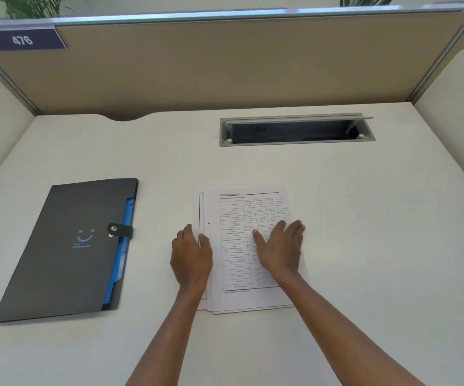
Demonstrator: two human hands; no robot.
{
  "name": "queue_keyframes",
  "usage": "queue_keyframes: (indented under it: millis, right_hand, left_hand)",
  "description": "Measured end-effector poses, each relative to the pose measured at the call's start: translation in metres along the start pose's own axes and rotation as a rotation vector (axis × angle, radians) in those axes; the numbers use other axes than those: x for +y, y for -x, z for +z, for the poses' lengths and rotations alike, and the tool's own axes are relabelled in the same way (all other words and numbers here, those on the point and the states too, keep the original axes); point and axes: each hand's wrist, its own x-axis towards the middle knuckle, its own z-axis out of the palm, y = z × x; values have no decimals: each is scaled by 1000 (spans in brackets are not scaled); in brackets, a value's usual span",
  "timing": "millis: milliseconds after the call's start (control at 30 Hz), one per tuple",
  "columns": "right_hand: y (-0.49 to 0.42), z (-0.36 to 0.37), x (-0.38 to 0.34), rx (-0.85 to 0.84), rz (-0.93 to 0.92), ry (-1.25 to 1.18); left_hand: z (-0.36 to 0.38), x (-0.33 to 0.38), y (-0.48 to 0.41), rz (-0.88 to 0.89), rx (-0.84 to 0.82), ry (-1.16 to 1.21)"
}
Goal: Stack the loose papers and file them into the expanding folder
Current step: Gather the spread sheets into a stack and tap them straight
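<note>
Two flat hands rest on loose papers on a white worktop [364, 246].

Left hand [190, 256] and right hand [279, 247] lie released, palms down, on the slightly fanned papers [239, 213], long axis pointing away. Left, well apart across bare worktop, the closed expanding folder [66, 252] lies tilted.

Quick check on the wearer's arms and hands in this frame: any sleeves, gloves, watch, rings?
Both forearms are bare up to the bottom edge of the frame, with no sleeve showing. The left hand and right hand have no gloves. No watch, bracelet or ring shows on either wrist or on the fingers in view. Nails look short and unpainted, though the picture is soft.
</note>
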Motion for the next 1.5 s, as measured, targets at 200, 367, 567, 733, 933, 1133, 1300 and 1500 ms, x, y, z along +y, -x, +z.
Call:
queue_keyframes:
  millis: [200,367,567,733,933,1133,1300,1500]
  right_hand:
    - [2,-1,-14,-47,20,-32]
    - [3,0,-27,-85,30,-32]
    - [2,-7,-28,-112,38,-48]
    - [0,-16,-24,-89,37,-66]
    - [-8,-31,-11,31,48,-76]
    - [-27,-43,1,60,102,-186]
    - [-42,-45,9,29,148,-327]
    - [-48,-50,15,-92,232,-587]
  left_hand:
    - [1,9,-1,-20,-26,8]
    - [1,14,-3,-65,-81,78]
    - [6,19,-18,-237,-213,254]
    - [8,14,-23,-261,-241,320]
    - [6,10,-17,-249,-207,396]
    - [4,7,-10,-157,-250,400]
    - [2,2,-4,-72,-238,444]
    - [8,-3,2,-29,-159,425]
